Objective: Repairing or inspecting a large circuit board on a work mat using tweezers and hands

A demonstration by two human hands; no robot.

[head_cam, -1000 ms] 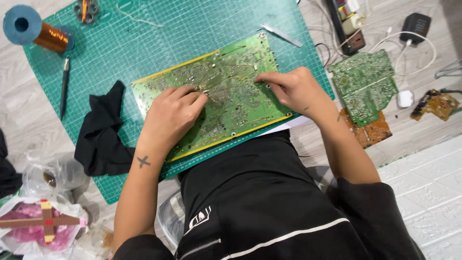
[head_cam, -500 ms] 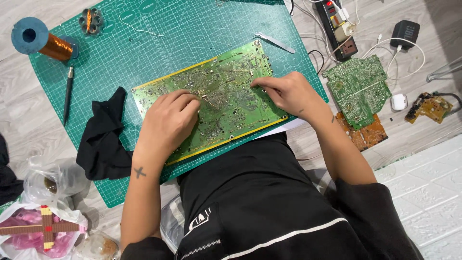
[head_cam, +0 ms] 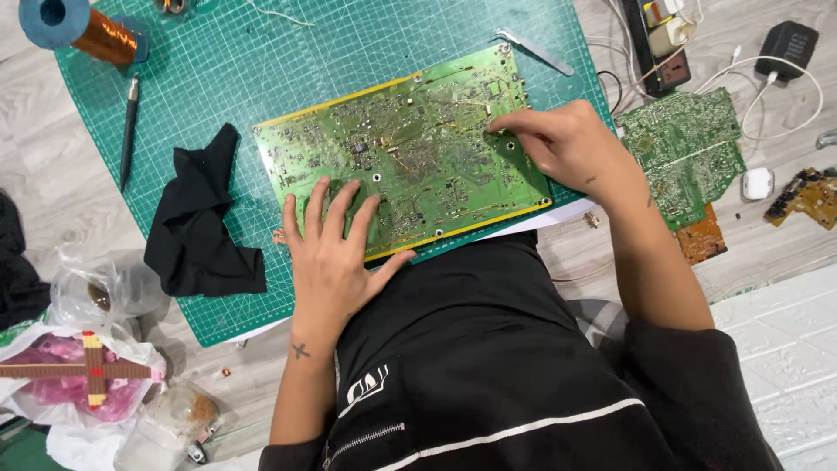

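Observation:
A large green circuit board (head_cam: 410, 148) with a yellow edge lies on a green cutting mat (head_cam: 288, 52). My left hand (head_cam: 336, 249) rests flat on the board's near left corner, fingers spread. My right hand (head_cam: 567, 144) presses on the board's right end, its fingertips pinched at a small spot near the right middle; whether it holds anything there I cannot make out. A crumpled black cloth (head_cam: 200, 222) lies on the mat just left of the board.
A spool of copper wire (head_cam: 83, 26), a dark pen-like tool (head_cam: 129, 131) and metal tweezers (head_cam: 534, 51) lie on the mat. Right of it sit another green board (head_cam: 693, 153), a brown board (head_cam: 702, 235), a power strip (head_cam: 658, 39) and a charger (head_cam: 789, 44). Plastic bags (head_cam: 87, 349) lie at lower left.
My left hand slid back to the board's near left corner and flattened with fingers spread. My right hand stays at the board's right end. The view has shifted closer.

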